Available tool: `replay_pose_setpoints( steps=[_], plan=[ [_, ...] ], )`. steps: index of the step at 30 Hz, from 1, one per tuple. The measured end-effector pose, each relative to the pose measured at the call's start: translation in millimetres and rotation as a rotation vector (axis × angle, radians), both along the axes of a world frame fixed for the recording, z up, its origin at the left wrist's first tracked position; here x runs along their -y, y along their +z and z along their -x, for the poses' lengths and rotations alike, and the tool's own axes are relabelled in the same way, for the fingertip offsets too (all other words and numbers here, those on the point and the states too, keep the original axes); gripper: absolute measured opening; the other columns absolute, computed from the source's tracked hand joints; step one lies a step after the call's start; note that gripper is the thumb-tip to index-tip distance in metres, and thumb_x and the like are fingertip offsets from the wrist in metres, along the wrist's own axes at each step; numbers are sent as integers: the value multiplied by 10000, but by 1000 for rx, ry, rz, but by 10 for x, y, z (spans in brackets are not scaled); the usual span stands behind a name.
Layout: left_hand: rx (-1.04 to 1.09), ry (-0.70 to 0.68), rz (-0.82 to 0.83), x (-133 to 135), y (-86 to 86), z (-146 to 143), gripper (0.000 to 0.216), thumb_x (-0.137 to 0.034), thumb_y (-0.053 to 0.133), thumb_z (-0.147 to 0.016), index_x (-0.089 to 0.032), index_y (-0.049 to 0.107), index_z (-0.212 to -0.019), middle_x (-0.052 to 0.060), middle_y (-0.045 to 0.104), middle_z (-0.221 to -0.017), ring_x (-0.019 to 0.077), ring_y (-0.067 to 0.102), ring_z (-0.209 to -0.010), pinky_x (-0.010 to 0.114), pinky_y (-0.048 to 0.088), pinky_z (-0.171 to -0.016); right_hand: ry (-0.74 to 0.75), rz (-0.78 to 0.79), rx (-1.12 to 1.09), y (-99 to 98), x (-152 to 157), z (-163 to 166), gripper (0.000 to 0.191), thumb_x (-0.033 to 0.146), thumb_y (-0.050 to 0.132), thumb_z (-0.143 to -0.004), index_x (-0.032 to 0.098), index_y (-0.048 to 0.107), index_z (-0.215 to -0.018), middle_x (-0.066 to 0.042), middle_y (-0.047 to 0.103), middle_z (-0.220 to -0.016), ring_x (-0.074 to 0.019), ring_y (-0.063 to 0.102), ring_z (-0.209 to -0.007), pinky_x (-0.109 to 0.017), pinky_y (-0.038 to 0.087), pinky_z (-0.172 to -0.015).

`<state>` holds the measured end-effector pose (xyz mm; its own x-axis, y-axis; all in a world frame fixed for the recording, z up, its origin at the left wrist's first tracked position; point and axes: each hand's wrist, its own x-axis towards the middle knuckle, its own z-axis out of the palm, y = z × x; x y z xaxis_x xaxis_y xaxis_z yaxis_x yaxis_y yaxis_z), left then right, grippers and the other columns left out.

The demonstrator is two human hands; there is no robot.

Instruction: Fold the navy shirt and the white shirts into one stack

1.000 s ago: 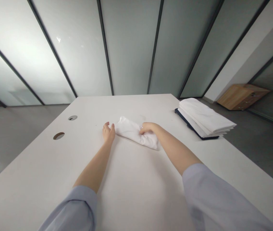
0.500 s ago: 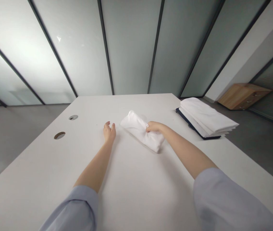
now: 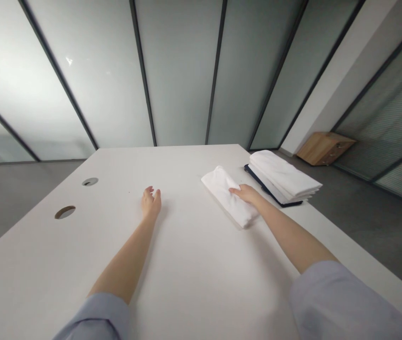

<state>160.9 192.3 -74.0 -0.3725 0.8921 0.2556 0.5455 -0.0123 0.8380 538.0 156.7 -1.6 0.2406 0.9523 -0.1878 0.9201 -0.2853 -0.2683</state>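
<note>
A folded white cloth [image 3: 224, 191] lies slantwise right of the table's middle. My right hand [image 3: 246, 194] grips it at its right edge, thumb on top; the other fingers are partly hidden. Well to the left, my left hand [image 3: 150, 202] holds nothing, its fingers loosely curled and apart from the thumb. Beyond my right hand rests a stack of folded white cloths [image 3: 282, 174], set on a dark navy folded piece [image 3: 264, 186] whose edge shows beneath.
The white table [image 3: 187, 264] has two round holes on its left, a capped one [image 3: 90, 182] and an uncovered one [image 3: 65, 212]. A wooden drawer cabinet [image 3: 323, 148] stands on the floor at the right. Frosted glass panels [image 3: 180, 71] rise behind the table.
My right hand has drawn the white cloth rightward, nearer the stack, and it now lies flatter. My left hand stays apart from it. The view has turned slightly right.
</note>
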Motion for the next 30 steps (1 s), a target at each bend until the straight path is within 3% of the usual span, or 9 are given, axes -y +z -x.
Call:
replay_pose_setpoints(
  steps=[3,8,11,17,20,23,28,30],
  plan=[
    [12,-9,-6,5,9,-1,395,-375,478,-852,-190,491,-1201,113,608,-1202,245,588,-1093,416,444,-968,6,-70,228,139,99,-103,562,578,406,-915,119,621,-1156,-202,648,-1176,-303,605,-1090,-344,448,-836],
    [2,-23,-20,14,20,-1,416,-373,460,-849,-163,497,-1205,135,612,-1184,263,596,-1078,434,452,-955,-31,-146,391,493,265,-291,507,559,415,-923,151,643,-1122,-186,681,-1077,-297,633,-1021,-345,445,-797],
    [2,-24,-15,19,24,2,418,-376,455,-850,-169,492,-1211,133,608,-1191,266,592,-1082,442,455,-951,-86,-232,438,805,342,-470,543,585,392,-923,145,648,-1113,-188,680,-1063,-303,628,-1000,-353,441,-788],
    [-4,-23,1,28,28,6,409,-362,461,-842,-188,481,-1211,123,609,-1191,261,583,-1098,444,448,-961,-208,-360,419,1614,312,-1003,586,599,406,-919,91,672,-1039,-226,665,-1057,-294,610,-943,-331,403,-727],
    [-17,-21,6,33,31,5,402,-348,468,-835,-202,479,-1210,112,617,-1183,256,582,-1106,442,437,-977,-301,-383,353,1815,188,-1306,600,593,413,-925,73,668,-1085,-220,667,-1054,-260,607,-894,-314,385,-705],
    [-30,-15,5,42,35,1,393,-345,471,-832,-212,484,-1202,104,627,-1172,248,587,-1101,428,434,-982,-353,-325,340,1656,53,-1579,616,559,429,-935,24,641,-1157,-259,632,-1134,-265,600,-931,-324,378,-727],
    [-95,-8,21,54,38,6,432,-274,504,-786,-216,471,-1213,104,625,-1188,258,585,-1106,439,432,-981,-324,-44,228,918,-40,-1905,568,493,580,-875,12,637,-1172,-290,619,-1160,-305,603,-983,-336,400,-749],
    [-107,-15,27,58,44,9,451,-259,513,-773,-218,461,-1220,104,623,-1191,261,583,-1111,443,434,-977,-322,-89,265,731,-29,-1984,565,519,559,-876,32,655,-1147,-288,635,-1128,-317,617,-954,-348,407,-730]
  ],
)
